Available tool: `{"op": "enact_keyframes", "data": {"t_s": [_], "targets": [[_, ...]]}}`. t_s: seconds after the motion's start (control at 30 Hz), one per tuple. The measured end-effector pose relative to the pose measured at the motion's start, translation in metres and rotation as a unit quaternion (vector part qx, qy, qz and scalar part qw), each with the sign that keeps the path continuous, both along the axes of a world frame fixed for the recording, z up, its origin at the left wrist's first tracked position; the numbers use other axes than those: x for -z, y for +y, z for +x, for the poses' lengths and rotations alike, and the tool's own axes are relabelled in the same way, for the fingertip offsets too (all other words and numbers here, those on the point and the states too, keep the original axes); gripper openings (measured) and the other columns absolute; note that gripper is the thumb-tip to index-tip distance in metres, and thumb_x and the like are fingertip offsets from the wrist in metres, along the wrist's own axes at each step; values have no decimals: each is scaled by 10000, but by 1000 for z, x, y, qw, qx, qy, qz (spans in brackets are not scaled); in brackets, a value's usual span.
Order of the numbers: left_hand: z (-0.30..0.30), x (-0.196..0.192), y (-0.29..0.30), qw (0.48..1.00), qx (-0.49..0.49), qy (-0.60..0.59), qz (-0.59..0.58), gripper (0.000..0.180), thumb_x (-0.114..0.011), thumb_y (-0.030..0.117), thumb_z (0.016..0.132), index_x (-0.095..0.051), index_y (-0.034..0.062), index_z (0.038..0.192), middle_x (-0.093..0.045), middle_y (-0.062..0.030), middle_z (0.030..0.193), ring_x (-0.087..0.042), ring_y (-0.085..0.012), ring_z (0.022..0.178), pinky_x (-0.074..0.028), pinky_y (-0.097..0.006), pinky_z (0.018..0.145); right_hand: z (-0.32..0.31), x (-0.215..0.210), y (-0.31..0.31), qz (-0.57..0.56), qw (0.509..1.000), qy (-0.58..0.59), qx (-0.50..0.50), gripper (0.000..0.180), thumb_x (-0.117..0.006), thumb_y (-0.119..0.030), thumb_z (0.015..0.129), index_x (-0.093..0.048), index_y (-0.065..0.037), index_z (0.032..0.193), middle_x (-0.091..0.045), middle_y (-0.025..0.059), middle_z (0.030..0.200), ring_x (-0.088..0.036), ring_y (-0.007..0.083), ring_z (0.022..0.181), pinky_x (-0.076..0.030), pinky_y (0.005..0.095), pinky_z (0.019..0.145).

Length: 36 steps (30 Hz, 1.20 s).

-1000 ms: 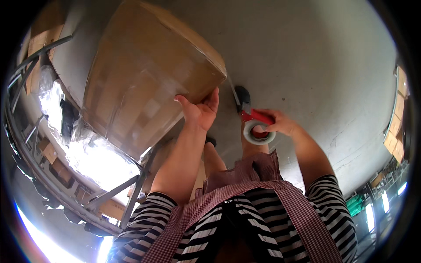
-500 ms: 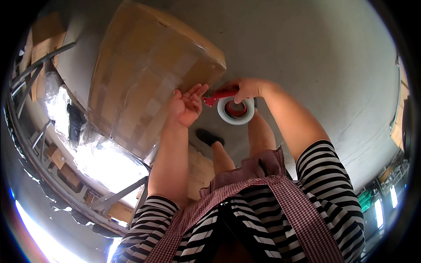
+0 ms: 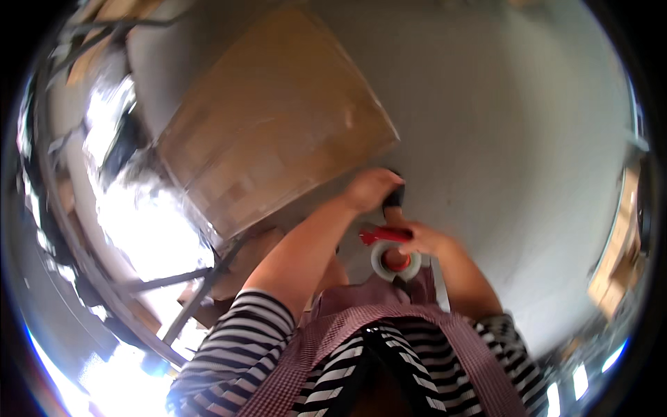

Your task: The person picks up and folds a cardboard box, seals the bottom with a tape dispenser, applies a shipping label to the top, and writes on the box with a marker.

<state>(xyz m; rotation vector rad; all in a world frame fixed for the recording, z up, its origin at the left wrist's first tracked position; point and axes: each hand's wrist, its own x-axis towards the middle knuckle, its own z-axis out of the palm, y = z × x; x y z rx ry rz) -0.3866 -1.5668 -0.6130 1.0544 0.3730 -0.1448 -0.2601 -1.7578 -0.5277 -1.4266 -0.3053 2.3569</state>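
The right hand (image 3: 424,240) was closed around a red tape dispenser (image 3: 389,243), its roll of tape (image 3: 396,260) hanging just below the fist. The left hand (image 3: 368,189) sat loosely curled just above it, at the near edge of the big cardboard box (image 3: 278,118); whether it gripped the box could not be told. The tilted box looked likely to slide if that hand gave way.

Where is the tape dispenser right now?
In the head view, the red tape dispenser sits just right of centre in the right hand, below the left hand and the cardboard box.
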Motion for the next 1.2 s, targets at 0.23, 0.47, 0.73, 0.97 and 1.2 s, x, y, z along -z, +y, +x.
{"op": "enact_keyframes", "data": {"t_s": [0.23, 0.47, 0.73, 0.97, 1.2], "targets": [[27, -42, 14, 829, 134, 343, 420, 871, -705, 445, 840, -292, 126, 1538, -369, -161, 1554, -288, -364, 1461, -247, -596, 1139, 23, -79, -25, 87, 968, -28, 233, 863, -775, -91, 700, -407, -4, 1475, -571, 110, 1358, -558, 219, 1221, -464, 342, 1016], [-235, -85, 28, 799, 72, 523, 289, 533, -664, 404, 898, -589, 76, 1310, -593, -200, 1326, -573, -397, 1212, -439, -467, 1047, 3, -131, 58, 150, 934, 84, 312, 808, -695, -113, 666, -427, 49, 1411, -594, 151, 1272, -599, 277, 1157, -505, 381, 994], [-214, -408, -38, 871, -451, -60, -185, 788, -653, 441, 940, -294, 52, 1523, -467, -122, 1466, -423, -258, 1378, -359, -433, 1128, -81, -303, 168, 238, 953, 108, 152, 712, -621, -72, 810, -389, -16, 1480, -515, 127, 1403, -516, 267, 1275, -383, 404, 1119], [-250, -470, -103, 774, -632, 16, -24, 637, -785, 147, 858, -437, -9, 1368, -581, -100, 1291, -524, -194, 1236, -387, -367, 1093, -140, -364, 188, 330, 916, 206, -96, 802, -695, -303, 908, -272, -62, 1546, -385, 134, 1517, -445, 297, 1361, -360, 465, 1127], [-367, -513, -150, 503, -857, -113, -9, 610, -759, 99, 846, -439, 81, 1364, -566, -75, 1307, -573, -202, 1212, -515, -404, 1002, -161, -337, 189, 281, 944, -12, -172, 674, -691, -302, 930, -388, -10, 1457, -546, 151, 1320, -550, 259, 1200, -435, 403, 1023]]}}
